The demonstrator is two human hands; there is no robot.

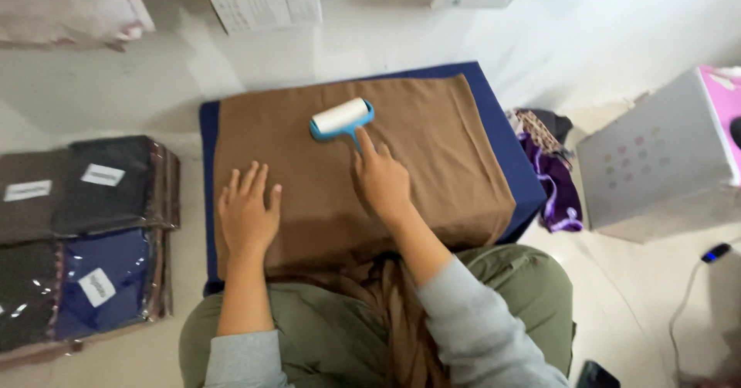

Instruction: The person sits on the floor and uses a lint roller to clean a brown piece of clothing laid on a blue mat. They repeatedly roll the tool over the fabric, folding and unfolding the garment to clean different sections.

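Two hands work over a folded brown cloth (347, 172) that lies flat on a dark blue pad (505, 152) on the floor, right in front of the person's knees. The left hand (247, 214) lies open, palm down, fingers spread on the near left part of the cloth, holding nothing. The right hand (380, 181) is closed around the blue handle of a lint roller (342, 118), forefinger stretched along the stem; the white roll sits on the far middle of the cloth.

To roll well here, I judge it best to keep the flat hand pressing so the fabric cannot creep or wrinkle, and to run the roll in straight, overlapping lanes with even, light pressure, the roll lying square on the surface rather than tipped onto one end. Stacks of bagged fabrics (81, 237) lie to the left, and a grey box (656, 156) stands to the right.
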